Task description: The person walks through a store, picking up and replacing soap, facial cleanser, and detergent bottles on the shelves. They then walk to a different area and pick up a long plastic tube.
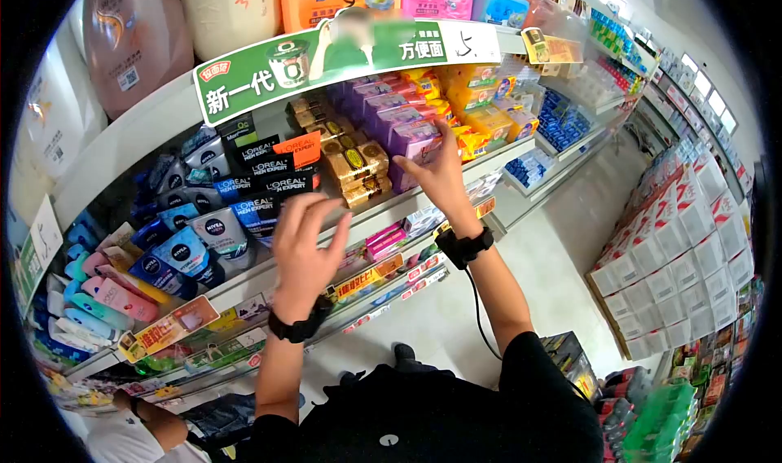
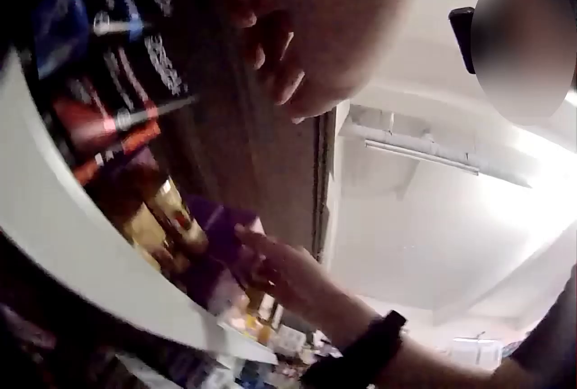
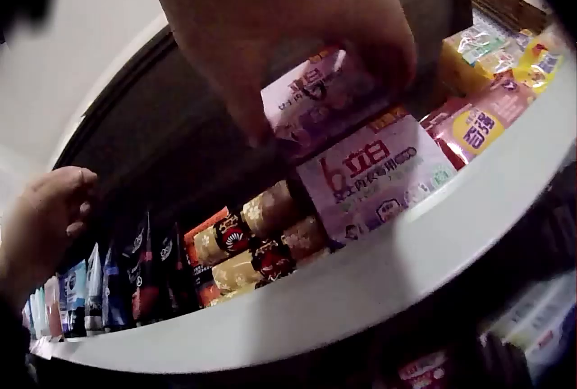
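Observation:
Purple boxed packs [image 1: 415,140] stand stacked on the shelf, and my right hand [image 1: 440,174] grips the top front one between thumb and fingers. In the right wrist view that pack [image 3: 315,100] lies under my right hand [image 3: 297,19], above another purple pack [image 3: 374,173]. My left hand [image 1: 308,239] is raised in front of the dark face-wash tubes [image 1: 259,210], fingers loosely bent, holding nothing. Gold-wrapped packs [image 1: 356,160] sit between the tubes and the purple packs. In the left wrist view my right hand [image 2: 293,272] touches the purple pack.
Yellow and orange packs [image 1: 489,121] stand right of the purple ones. A green price sign [image 1: 342,60] hangs above the shelf. Stacked white cartons [image 1: 676,259] stand across the aisle. Another person's arm [image 1: 159,422] shows at the lower left.

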Demonstrator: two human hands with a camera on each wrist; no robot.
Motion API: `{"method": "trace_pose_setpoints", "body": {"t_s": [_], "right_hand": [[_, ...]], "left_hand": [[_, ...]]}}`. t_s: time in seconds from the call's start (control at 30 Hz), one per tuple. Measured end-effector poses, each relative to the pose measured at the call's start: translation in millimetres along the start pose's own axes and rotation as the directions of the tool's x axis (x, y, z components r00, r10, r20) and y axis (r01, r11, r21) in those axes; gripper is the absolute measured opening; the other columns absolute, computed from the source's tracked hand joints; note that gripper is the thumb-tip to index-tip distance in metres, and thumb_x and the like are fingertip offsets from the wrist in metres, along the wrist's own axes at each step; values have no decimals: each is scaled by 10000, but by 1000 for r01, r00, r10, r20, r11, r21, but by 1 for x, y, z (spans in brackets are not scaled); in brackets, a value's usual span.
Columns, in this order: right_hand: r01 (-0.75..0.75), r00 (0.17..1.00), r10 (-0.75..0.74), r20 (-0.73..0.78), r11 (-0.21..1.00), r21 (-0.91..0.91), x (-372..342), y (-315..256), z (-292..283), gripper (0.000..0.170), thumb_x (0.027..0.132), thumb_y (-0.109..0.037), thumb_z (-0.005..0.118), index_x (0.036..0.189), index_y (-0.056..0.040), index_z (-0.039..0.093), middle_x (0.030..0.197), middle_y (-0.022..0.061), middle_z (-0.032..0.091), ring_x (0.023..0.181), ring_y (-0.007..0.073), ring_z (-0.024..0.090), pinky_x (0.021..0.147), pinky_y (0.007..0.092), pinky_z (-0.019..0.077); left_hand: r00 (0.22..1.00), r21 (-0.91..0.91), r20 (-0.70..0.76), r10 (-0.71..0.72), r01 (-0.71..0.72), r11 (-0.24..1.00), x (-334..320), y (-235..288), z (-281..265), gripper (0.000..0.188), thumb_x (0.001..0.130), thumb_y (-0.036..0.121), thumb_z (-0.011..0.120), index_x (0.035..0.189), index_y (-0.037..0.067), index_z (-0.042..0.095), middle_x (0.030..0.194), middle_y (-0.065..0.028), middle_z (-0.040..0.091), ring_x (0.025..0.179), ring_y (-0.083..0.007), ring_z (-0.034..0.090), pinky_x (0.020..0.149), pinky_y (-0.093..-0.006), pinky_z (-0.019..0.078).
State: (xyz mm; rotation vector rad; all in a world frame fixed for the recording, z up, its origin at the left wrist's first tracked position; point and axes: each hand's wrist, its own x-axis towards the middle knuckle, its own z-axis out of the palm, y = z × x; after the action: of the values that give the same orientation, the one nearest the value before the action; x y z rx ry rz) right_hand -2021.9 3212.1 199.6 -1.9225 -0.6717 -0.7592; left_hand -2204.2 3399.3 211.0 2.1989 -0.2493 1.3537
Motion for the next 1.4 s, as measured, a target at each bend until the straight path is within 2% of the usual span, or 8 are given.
{"method": "trace_pose_setpoints", "body": {"t_s": [0.17,0.3,0.37,0.5,0.57,0.93,1.13,1.4], "right_hand": [[-207,978,191,81,910,358,9,18,10,873,748,-216,870,1410,70,379,1321,198,547,1119,219,593,960,309,472],[-441,890,387,239,605,663,19,49,5,713,958,-469,602,1389,82,467,1425,196,494,1315,253,470,1109,349,328],[-408,913,262,313,613,677,24,62,9,723,1012,-543,442,1402,64,478,1450,157,478,1327,218,450,1110,324,314],[-493,870,291,399,553,671,24,54,9,696,1017,-543,429,1312,74,553,1285,111,596,1142,194,533,1023,328,381],[-465,885,275,377,580,669,24,50,8,688,1016,-539,437,1292,78,564,1243,103,616,1094,188,542,1001,337,393],[-464,884,238,402,548,696,27,57,9,651,1027,-489,446,1351,69,528,1358,139,561,1251,211,500,1078,315,347],[-234,972,167,167,781,579,4,26,-18,591,1021,-283,540,1477,45,354,1487,180,443,1367,241,430,1151,360,295],[-113,993,95,65,912,393,-25,45,-28,394,933,-149,630,1267,37,531,1200,147,615,1072,211,608,932,331,472]], "left_hand": [[917,-463,232,-325,398,792,-4,4,60,444,864,72,718,1275,2,566,1258,-154,605,1161,-282,602,955,-376,501],[853,-663,353,-385,518,540,6,5,101,731,900,41,649,1510,-69,261,1556,-222,325,1439,-266,339,1177,-392,298],[851,-710,347,-394,513,483,10,0,124,752,901,3,621,1539,-35,224,1600,-176,268,1461,-246,293,1207,-399,234],[802,-614,426,-419,596,517,18,1,144,824,885,35,618,1554,-42,143,1595,-185,265,1454,-216,293,1210,-379,193],[829,-603,429,-358,558,570,18,0,151,834,873,23,632,1551,-43,151,1560,-179,315,1403,-197,371,1148,-335,299],[908,-507,298,-293,411,758,1,1,160,921,838,2,668,1569,-6,110,1581,-200,286,1412,-247,376,1145,-353,336],[934,-334,237,-268,337,880,-5,5,104,754,830,55,705,1492,-1,348,1528,-204,383,1391,-310,416,1139,-412,356],[963,289,246,-109,34,957,17,-15,70,461,790,57,695,1221,-35,560,1342,-181,517,1282,-355,469,1056,-453,412]]}}
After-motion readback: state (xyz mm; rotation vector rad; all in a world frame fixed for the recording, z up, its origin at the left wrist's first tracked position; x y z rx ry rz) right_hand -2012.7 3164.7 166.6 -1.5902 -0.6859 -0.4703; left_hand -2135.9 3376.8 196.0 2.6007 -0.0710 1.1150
